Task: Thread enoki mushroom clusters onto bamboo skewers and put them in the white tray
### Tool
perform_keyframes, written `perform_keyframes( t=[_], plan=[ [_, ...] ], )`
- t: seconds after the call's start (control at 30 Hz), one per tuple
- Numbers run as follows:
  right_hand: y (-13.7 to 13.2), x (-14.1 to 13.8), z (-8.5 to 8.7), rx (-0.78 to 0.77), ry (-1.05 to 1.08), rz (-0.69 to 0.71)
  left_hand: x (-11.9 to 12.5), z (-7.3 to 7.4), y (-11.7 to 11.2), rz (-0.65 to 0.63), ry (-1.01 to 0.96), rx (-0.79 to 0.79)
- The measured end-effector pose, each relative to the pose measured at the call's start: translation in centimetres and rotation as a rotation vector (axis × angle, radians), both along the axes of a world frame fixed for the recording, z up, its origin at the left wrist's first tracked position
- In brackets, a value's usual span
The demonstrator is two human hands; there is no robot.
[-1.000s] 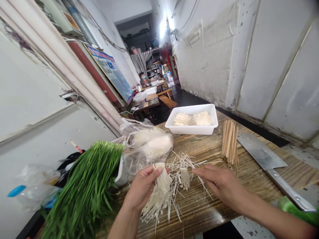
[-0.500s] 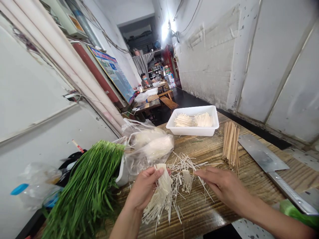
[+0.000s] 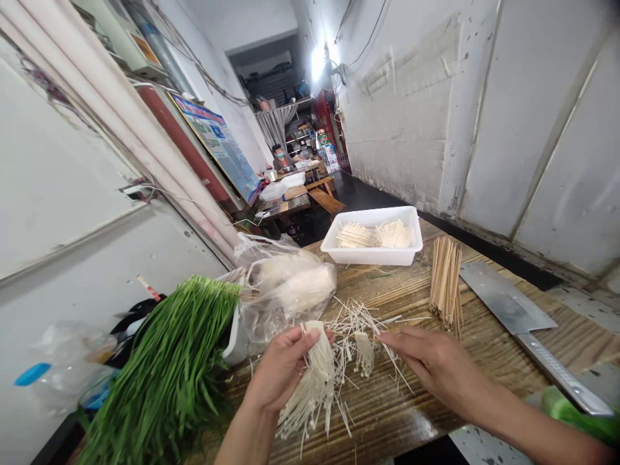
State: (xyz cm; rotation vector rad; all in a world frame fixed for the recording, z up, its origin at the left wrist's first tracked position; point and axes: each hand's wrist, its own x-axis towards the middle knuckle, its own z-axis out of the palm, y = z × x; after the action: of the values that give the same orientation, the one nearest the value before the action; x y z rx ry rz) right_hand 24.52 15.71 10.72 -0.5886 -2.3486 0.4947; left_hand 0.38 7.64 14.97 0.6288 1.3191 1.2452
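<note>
My left hand (image 3: pixel 287 356) is closed around a bunch of enoki mushrooms (image 3: pixel 320 352), stem ends up and caps hanging down. Just right of it, a smaller enoki cluster (image 3: pixel 363 354) hangs on what looks like a thin bamboo skewer running between my hands. The fingers of my right hand (image 3: pixel 429 352) are pinched at the skewer's right end; the skewer itself barely shows. Loose enoki strands (image 3: pixel 356 318) lie scattered on the wooden table (image 3: pixel 402 416) below and behind.
A white tray (image 3: pixel 371 256) with enoki skewers stands at the back. Right of it are bundled bamboo skewers (image 3: pixel 445 284) and a cleaver (image 3: pixel 508 300). Leftward lie a plastic bag of enoki (image 3: pixel 295 281) and green chives (image 3: pixel 169 368). A person (image 3: pixel 279 160) sits far behind.
Both hands keep nearly the same pose with the enoki between them. The whole view has shifted very slightly.
</note>
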Motion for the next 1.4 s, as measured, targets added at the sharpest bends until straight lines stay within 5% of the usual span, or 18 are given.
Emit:
perform_keyframes(
  t=[1.4],
  plan=[
    [-0.33,0.55,0.60,-0.001,-0.010,-0.017,0.31,0.01,0.02,0.011,-0.021,0.014]
  ],
)
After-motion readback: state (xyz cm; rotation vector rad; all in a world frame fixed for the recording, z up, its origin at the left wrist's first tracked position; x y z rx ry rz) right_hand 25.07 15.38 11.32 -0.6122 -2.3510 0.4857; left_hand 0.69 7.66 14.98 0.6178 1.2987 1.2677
